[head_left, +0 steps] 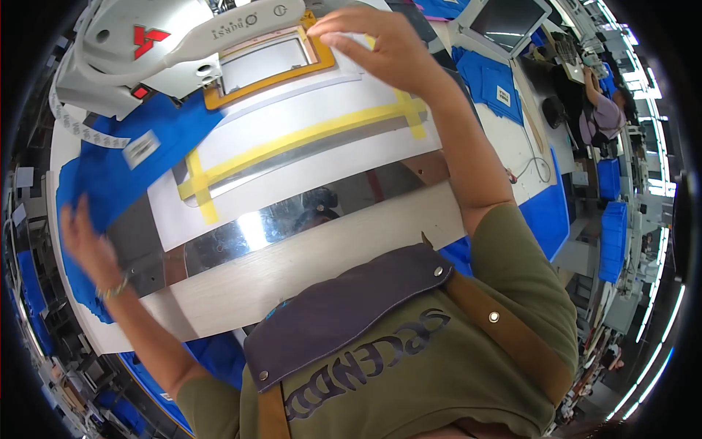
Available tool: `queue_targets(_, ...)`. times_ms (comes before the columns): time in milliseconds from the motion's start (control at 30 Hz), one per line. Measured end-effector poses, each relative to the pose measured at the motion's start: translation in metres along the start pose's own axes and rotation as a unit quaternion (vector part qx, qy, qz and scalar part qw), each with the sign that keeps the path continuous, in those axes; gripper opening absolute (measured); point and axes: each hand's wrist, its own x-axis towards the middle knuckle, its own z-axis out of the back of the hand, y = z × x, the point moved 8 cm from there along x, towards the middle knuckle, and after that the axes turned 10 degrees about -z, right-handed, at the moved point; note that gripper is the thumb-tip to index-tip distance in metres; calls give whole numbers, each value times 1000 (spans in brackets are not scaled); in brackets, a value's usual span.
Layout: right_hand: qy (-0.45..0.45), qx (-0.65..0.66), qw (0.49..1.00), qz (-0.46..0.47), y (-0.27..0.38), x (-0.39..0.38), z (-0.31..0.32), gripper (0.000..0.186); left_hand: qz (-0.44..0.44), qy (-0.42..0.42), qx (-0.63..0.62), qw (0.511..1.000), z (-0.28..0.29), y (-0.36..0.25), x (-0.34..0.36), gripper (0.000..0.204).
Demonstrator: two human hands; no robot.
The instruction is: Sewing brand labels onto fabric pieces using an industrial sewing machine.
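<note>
My left hand [89, 245], smeared by motion, is at the left edge of the table by the blue fabric [128, 172]. Its fingers look stretched out, and I cannot make out any grip on the cloth. That fabric bears a white label [141, 148] and runs under the white sewing machine head [121, 36]. At the far side my right hand [380, 45] reaches over the orange-yellow clamp frame [274, 86], fingers extended and apart, fingertips close to its upper right corner. White sheets with yellow tape [300, 139] lie in front of the frame.
A shiny metal plate [292, 212] spans the pale table [314, 260] in front of me. More blue pieces [493, 84] lie at the right, beneath a tilted screen [504, 25]. Another person [603, 110] sits farther right. Blue bins [613, 234] stand beyond.
</note>
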Motion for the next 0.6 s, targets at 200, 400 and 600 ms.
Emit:
queue_targets(200, 20, -73, 995, -67, -47, -46, 69, 23, -13, -64, 277, 959, 305, -151, -72, 45)
queue_targets(400, -1, -72, 948, -310, -135, -87, 128, 35, 240, -260, 111, 929, 437, -186, -213, 44)
queue_targets(600, -46, -86, 952, -291, -168, -131, 156, 36, 435, -213, 238, 842, 453, -90, -337, 36)
